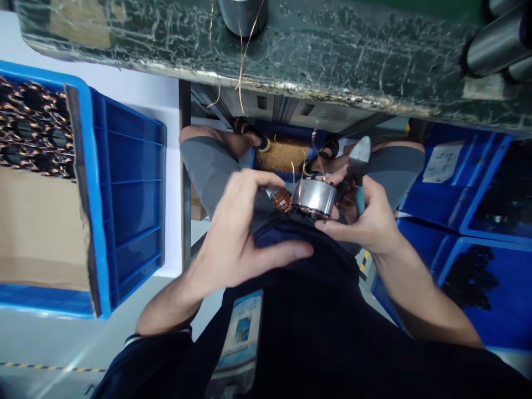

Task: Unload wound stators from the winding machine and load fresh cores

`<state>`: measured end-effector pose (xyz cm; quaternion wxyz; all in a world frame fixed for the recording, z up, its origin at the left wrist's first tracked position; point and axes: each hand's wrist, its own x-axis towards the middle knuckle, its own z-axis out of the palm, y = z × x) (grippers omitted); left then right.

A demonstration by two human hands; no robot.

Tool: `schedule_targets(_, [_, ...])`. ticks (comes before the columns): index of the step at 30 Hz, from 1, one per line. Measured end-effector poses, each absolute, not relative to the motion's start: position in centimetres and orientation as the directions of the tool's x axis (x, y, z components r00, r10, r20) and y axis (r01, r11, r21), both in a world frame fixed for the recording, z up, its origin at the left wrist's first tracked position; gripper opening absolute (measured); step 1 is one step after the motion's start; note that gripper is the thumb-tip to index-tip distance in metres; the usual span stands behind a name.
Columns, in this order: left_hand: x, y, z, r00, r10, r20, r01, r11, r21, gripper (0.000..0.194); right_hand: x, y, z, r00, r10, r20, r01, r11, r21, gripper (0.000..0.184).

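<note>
A silvery motor stator [315, 197] with copper windings and loose wire ends is held over my lap. The fingers of my right hand [366, 216] grip the stator's right side. That same hand also holds a pair of cutting pliers [359, 166], with a teal handle below and grey jaws pointing up. My left hand [236, 233] is open to the left of the stator, its thumb and index finger spread wide and apart from it. Behind it, another copper winding [281, 200] partly shows over my lap.
Above is a worn green workbench edge [291, 83], with a metal cylinder [243, 16] and hanging copper wires [241, 72]. At left a blue crate [128, 183] holds several wound stators [37, 133]. Blue bins [440, 188] stand at right. Wire scraps [285, 155] lie between my feet.
</note>
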<state>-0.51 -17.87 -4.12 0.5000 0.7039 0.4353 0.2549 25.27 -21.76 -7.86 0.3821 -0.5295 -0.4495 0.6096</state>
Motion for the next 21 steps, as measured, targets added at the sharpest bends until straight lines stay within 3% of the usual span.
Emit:
schedule_targets(2, [0.1, -17.6, -4.6, 0.677, 0.689, -0.258, 0.157, 0.207, 0.966, 0.054, 25.0, -22.0, -7.1, -0.174, 0.964, -0.201, 0.031, -0.199, -0.98, 0.058])
schedule_targets(4, [1.1, -17.4, -5.1, 0.823, 0.506, -0.259, -0.012, 0.47, 0.883, 0.046, 24.6, -22.0, -5.9, -0.26, 0.959, -0.109, 0.057, -0.097, -0.994, 0.049])
schedule_targets(7, [2.5, -17.3, -4.9, 0.875, 0.407, -0.263, -0.068, 0.64, 0.765, 0.036, 24.4, -21.9, -3.8, -0.353, 0.935, 0.022, 0.157, 0.082, -0.984, 0.043])
schedule_targets(10, [2.7, -17.4, -3.8, 0.841, 0.441, -0.313, -0.074, 0.668, 0.741, 0.033, 25.4, -22.1, -1.8, -0.39, 0.919, 0.063, 0.358, 0.215, -0.909, 0.052])
schedule_targets(14, [2.0, -17.5, -2.9, 0.77, 0.534, -0.35, -0.037, 0.584, 0.811, 0.034, 27.6, -22.6, 0.2, -0.51, 0.86, -0.027, 0.562, 0.309, -0.767, 0.064])
schedule_targets(18, [1.9, -17.7, -3.3, 0.745, 0.565, -0.355, 0.056, 0.477, 0.877, 0.032, 28.9, -22.8, 0.8, -0.589, 0.804, -0.075, 0.638, 0.407, -0.654, 0.072])
schedule_targets(21, [2.2, -17.8, -3.8, 0.744, 0.559, -0.365, 0.098, 0.449, 0.888, 0.033, 29.0, -22.8, 0.6, -0.617, 0.785, -0.065, 0.631, 0.443, -0.637, 0.07])
